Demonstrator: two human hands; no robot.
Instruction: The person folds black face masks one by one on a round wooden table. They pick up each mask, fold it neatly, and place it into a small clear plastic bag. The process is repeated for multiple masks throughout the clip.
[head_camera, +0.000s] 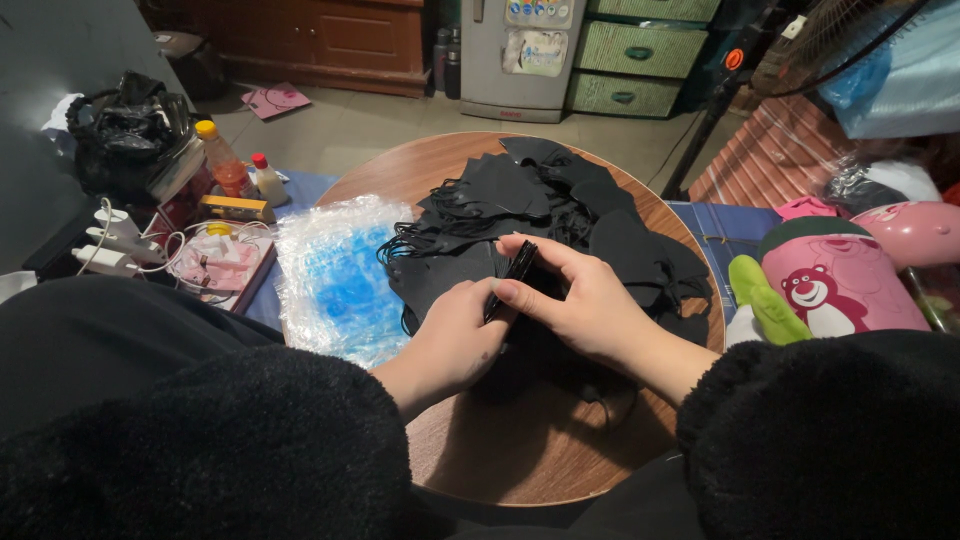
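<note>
A heap of black face masks with thin ear loops covers the far half of a round wooden table. My left hand and my right hand meet at the near edge of the heap. Together they pinch one folded black mask, which stands up on edge between the fingers. Both arms wear black fuzzy sleeves.
A pile of clear plastic bags over something blue lies on the table's left edge. Left of it are bottles, a power strip and a black bag. A pink plush bear sits at right. A small fridge and green drawers stand at the back.
</note>
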